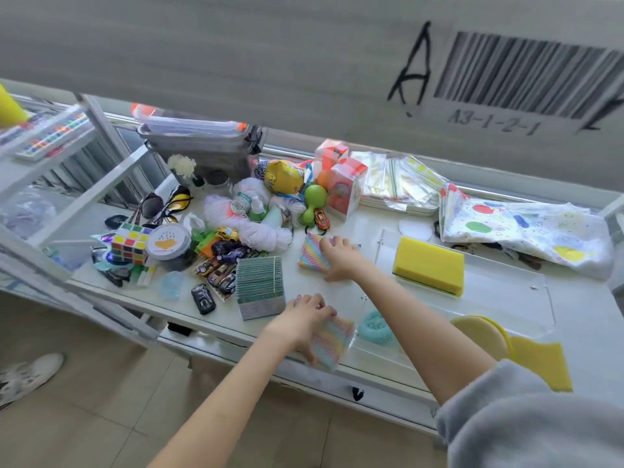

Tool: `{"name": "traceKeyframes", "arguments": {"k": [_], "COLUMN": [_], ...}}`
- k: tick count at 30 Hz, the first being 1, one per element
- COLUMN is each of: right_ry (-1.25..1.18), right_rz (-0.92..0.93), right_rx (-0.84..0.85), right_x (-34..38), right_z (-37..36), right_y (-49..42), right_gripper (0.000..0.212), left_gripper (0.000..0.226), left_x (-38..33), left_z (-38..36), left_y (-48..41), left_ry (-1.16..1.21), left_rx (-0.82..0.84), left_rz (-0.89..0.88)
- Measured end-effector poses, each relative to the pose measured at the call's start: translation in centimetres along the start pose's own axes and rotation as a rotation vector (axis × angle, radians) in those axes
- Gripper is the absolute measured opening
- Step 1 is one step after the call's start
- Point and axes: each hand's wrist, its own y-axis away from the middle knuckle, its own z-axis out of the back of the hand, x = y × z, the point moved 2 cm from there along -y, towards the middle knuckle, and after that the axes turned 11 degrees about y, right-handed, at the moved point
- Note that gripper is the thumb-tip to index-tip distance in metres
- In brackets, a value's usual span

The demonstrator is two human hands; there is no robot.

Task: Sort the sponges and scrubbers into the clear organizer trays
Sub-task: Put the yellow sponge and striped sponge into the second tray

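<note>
My left hand (309,315) grips a pastel rainbow-striped sponge (332,339) at the table's front edge, beside the wall of the clear organizer tray (506,292). My right hand (339,258) rests on a second rainbow-striped sponge (312,253) lying on the table, fingers curled over its right side. A large yellow sponge (429,265) sits in the tray's far compartment. A teal scrubber (374,327) lies in a near compartment, with a round yellow sponge (483,332) to its right. Another yellow sponge (542,364) lies at the front right.
A pile of toys, yarn, toy cars, a Rubik's cube (130,243) and a green-striped pack (260,287) fills the table's left. Zip bags (401,180) and a printed cloth (526,231) lie at the back right. Stacked clear bins (199,143) stand behind.
</note>
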Motion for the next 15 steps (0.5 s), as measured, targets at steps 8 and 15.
{"name": "traceKeyframes", "arguments": {"k": [8,15], "right_ry": [0.013,-0.178], "right_rz": [-0.023,-0.029], "right_rx": [-0.046,-0.322], "right_x": [0.4,-0.9], "right_z": [0.0,4.5], "right_y": [-1.1,3.1], "right_gripper": [0.079,0.061], "left_gripper": [0.093,0.091], "left_x": [-0.1,-0.6], "left_z": [-0.2,2.8], "left_y": [-0.1,0.0], "left_ry": [-0.047,0.062], "left_rx": [0.011,-0.138], "left_rz": [-0.03,-0.034]}}
